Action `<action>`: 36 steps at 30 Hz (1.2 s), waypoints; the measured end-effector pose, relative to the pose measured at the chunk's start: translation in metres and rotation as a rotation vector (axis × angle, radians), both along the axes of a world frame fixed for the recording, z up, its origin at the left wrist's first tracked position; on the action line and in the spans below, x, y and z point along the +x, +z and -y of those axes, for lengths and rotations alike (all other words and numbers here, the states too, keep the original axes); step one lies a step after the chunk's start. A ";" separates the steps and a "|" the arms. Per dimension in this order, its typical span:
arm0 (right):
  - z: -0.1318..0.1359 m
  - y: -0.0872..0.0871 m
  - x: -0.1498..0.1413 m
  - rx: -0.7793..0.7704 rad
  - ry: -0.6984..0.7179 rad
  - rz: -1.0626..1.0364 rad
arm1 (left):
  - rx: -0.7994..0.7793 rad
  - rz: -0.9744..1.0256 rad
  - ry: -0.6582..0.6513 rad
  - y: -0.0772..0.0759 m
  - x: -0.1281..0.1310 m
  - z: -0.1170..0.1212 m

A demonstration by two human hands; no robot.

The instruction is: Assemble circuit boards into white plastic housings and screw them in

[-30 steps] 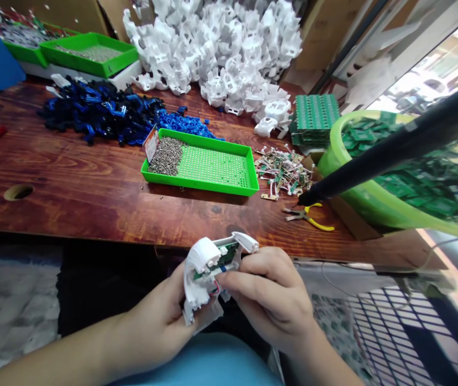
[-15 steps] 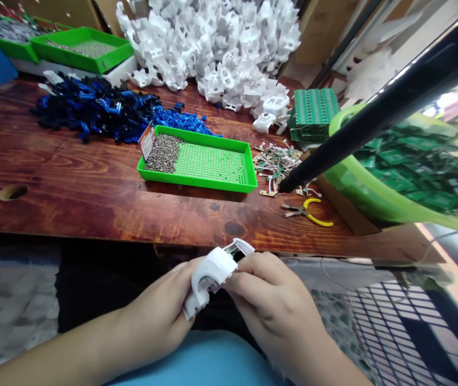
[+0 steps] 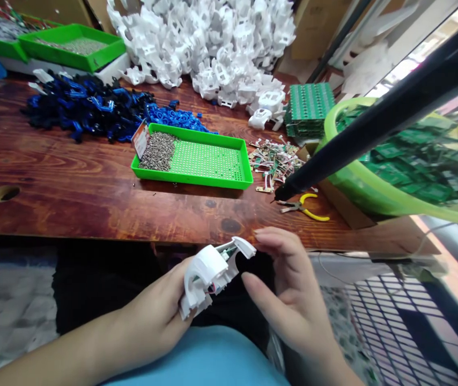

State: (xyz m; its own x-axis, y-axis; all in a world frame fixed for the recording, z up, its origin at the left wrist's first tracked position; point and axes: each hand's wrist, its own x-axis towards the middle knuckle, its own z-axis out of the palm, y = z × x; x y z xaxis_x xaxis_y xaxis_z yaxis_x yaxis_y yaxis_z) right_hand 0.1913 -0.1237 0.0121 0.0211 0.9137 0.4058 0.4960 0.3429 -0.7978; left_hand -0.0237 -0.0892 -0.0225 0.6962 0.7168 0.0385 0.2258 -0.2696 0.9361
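Observation:
A curved white plastic housing (image 3: 208, 265) is held in my left hand (image 3: 168, 303), just in front of the table edge and above my lap. Inside the housing a bit of green circuit board and a thin reddish wire show. My left fingers are mostly hidden behind it. To the right of the housing, my right hand (image 3: 289, 289) is open, thumb and fingers apart, with nothing between them. Its fingertips are close to the housing's upper right end.
A green tray (image 3: 197, 179) of small screws stands on the wooden table (image 3: 72, 193). Yellow-handled pliers (image 3: 309, 209) lie to its right, below a black screwdriver-like tool (image 3: 357, 128) slanting across. Behind are white housings (image 3: 213, 43), blue parts (image 3: 88, 104), stacked circuit boards (image 3: 311, 102) and a green basin (image 3: 374, 177).
My right hand has let go of the white housing and moved slightly right, its fingers spreading. My left hand keeps its hold. The whole view has shifted a little.

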 end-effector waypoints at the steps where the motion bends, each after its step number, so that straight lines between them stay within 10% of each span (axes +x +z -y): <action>1: -0.001 -0.004 -0.003 -0.083 0.055 -0.069 | 0.019 -0.008 -0.003 0.000 0.000 0.000; 9: -0.006 -0.004 -0.018 -0.584 0.241 -0.518 | 0.155 -0.022 -0.068 0.003 -0.002 0.000; 36: -0.010 -0.002 -0.026 -0.646 0.205 -0.666 | 0.151 0.004 -0.122 0.009 -0.004 0.000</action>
